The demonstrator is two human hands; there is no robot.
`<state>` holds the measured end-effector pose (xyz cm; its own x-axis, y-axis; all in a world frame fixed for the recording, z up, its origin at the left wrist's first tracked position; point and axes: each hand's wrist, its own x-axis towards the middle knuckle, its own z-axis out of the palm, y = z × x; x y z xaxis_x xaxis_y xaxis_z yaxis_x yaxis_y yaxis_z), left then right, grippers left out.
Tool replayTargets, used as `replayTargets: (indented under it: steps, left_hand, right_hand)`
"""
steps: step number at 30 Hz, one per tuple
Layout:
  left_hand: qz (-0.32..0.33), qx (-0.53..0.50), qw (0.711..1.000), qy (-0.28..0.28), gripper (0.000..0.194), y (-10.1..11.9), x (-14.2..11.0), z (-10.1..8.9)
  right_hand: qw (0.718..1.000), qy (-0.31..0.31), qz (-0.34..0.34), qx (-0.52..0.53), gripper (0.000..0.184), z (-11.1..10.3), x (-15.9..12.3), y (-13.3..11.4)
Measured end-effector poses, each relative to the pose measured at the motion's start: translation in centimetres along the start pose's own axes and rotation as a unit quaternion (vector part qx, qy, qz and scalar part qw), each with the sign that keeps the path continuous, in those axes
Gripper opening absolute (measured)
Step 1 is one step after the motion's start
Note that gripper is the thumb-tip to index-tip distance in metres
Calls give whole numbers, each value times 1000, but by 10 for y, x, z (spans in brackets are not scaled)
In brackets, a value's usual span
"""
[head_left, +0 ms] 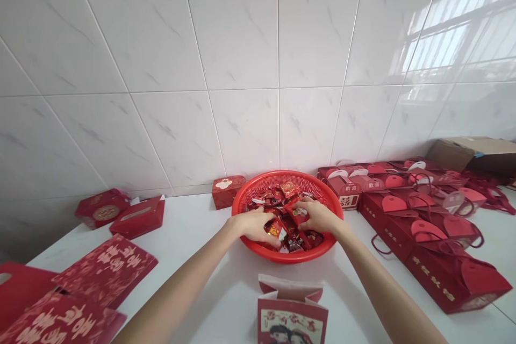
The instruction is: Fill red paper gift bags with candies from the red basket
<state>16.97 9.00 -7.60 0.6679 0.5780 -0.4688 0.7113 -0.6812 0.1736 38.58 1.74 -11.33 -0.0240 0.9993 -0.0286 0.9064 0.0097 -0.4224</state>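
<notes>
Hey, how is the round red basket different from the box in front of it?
The basket is round and perforated, while the box is angular with a printed front. The basket is clearly wider than the box. The basket holds wrapped packets, with the left hand and right hand among them; neither hand touches the open-topped box. Both are mostly red and stand on the white table.

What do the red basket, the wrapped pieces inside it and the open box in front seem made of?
Red basket: probably moulded plastic, glossy, judging by the shiny rim and evenly perforated wall.
Wrapped pieces: wrappers look like glossy plastic film, perhaps foil, since they crinkle and catch light; contents are hidden.
Open box: likely printed card, fairly matte, with thin, creased, folded flaps.
</notes>
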Motion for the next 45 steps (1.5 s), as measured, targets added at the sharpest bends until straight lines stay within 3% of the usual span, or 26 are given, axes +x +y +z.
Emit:
replayTargets:
  steps: [4,7,10,14,18,20,24,29,32,34,38,41,45]
  left_hand:
    - [-34,-12,999,-3,105,1,17,6]
    - [4,-12,999,45,83,-4,23,11]
    - [39,-16,994,99,49,-9,26,12]
    - [36,-22,991,125,33,-11,32,12]
    - [13,-23,991,127,41,-11,36,15]
    - [4,-24,992,124,55,-10,37,17]
    - [-9,-29,994,105,74,-8,36,21]
    - [-8,-25,996,87,78,-8,39,19]
    - [3,-19,997,80,74,-8,40,17]
    - [12,-16,997,77,71,-8,41,16]
    - [36,-12,995,89,70,-9,43,17]
    - [50,-14,993,102,70,-11,47,19]
    - [67,-25,990,121,69,-13,49,20]
  right_hand:
    - [997,4,-44,63,32,-1,1,2]
    - [996,8,-45,73,16,-1,0,0]
    - [998,43,-1,35,17,-1,-1,-4]
    - [990,128,56,15,21,-3,-3,-7]
    - [966,245,73,26,26,-2,-2,-1]
    - [963,260,64,23,32,1,0,3]
    - [976,213,37,15,36,6,4,8]
    - [985,168,-41,25,31,6,4,2]
    - [991,105,-87,15,32,5,2,-2]
    - [995,50,-88,-5,39,5,0,-3]
    - [999,-32,-25,-29,66,9,-2,-3]
    - [999,-29,0,-30,73,11,-2,-2]
    - [998,52,15,-30,59,10,-1,1]
